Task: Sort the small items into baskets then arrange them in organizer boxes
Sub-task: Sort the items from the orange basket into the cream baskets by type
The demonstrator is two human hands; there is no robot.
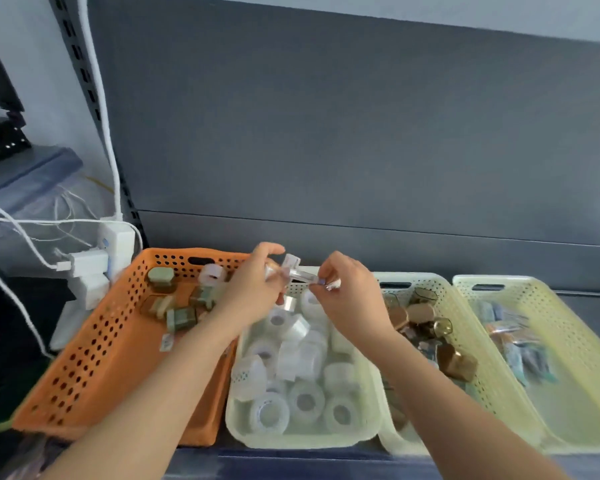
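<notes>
Clear plastic packet (297, 273) pinched between my left hand (253, 289) and my right hand (350, 299), held above the white basket (302, 441) of tape rolls (305, 401), orange basket (84, 375) to the left, yellow basket (586, 393) far right.

A dark blue-grey shelf (309, 460) carries four perforated plastic baskets set side by side in a row, their long sides running front to back. Furthest left stands an orange basket (84, 358), which looks tilted. Pressed against its right side is a white basket (236, 420), heaped with rolls of clear tape. Next comes a cream basket (444, 299) holding brown items, and tight against that, at the right end, a pale yellow basket (568, 341) with a few packets. A bare strip of shelf shows along the front edge.
</notes>
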